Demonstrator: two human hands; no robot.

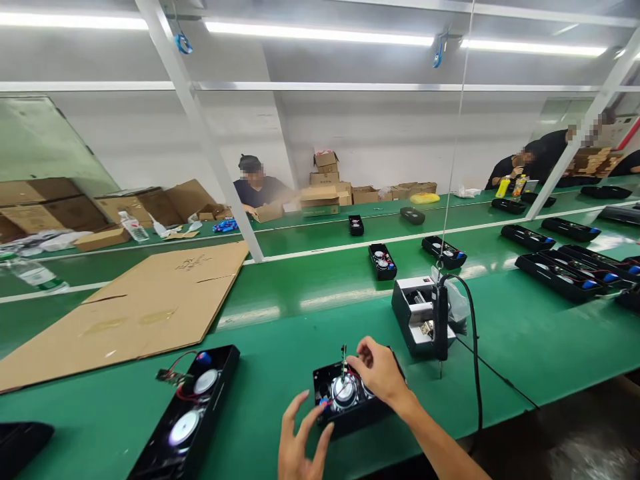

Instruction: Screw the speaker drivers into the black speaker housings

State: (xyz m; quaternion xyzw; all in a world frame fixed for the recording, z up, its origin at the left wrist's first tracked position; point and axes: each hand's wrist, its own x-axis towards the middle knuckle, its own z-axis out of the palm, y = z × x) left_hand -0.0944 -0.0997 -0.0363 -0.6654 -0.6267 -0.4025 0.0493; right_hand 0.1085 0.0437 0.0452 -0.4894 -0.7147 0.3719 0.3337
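A black speaker housing (357,423) lies on the green bench in front of me, its inside facing up. It contains round silver speakers (345,392) and a blue part at the left end. A small green circuit board (344,362) stands on edge above the left speaker. My right hand (383,373) has its fingertips pinched at the board's right side, and its palm covers the housing's right part. My left hand (303,440) is at the housing's near left corner, fingers spread; whether they touch it is unclear.
Another opened housing (207,407) with a loose board lies left. Flat cardboard (165,300) is behind it. A black-and-grey box (417,317), a hanging electric screwdriver (441,320) and its cable stand right. More housings (555,277) line the bench; people sit across.
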